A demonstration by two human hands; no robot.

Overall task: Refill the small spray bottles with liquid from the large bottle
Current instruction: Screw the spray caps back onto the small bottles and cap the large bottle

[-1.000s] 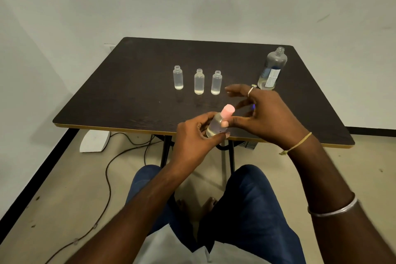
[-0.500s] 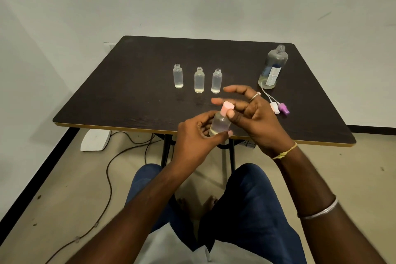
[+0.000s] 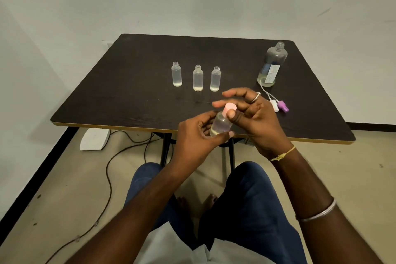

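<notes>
Left hand [image 3: 192,135] wrapped round small spray bottle [image 3: 220,125], tilted, over near table [image 3: 128,96] edge. Right hand [image 3: 255,118] pinching pink cap [image 3: 228,108], other fingers spread. Beyond hands: three uncapped bottles [image 3: 197,78]; large bottle [image 3: 272,64] far right, loose sprayer heads [image 3: 279,106] just right.

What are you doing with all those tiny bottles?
The person's left hand holds a small bottle over the table's near edge, while the right hand pinches its pink cap. Three more small bottles stand open in a row, each with a little liquid at the bottom. The big bottle stands open on the right, nearly empty, with two loose spray tops lying near it.
</notes>
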